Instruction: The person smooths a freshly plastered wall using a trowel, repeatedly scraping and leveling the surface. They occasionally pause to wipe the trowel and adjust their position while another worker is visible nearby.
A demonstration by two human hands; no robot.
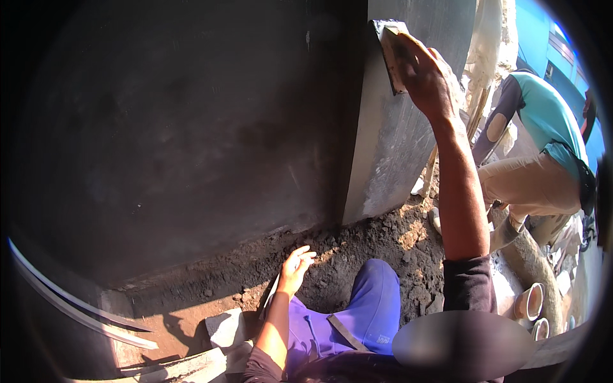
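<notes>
The float (387, 51) is gripped in the right hand (429, 78), fingers closed over its back, at the far end of the grey wall face (405, 134). The left hand (295, 269) is held half-open near the soil (418, 274), apparently empty. The near left is obstructed by a block (225, 329) and strips (131, 337); the right is occupied by a co-worker (549, 115) and two pots (529, 301).

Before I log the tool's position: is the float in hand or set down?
In hand: the right hand grips the float, up at the grey wall face.
</notes>
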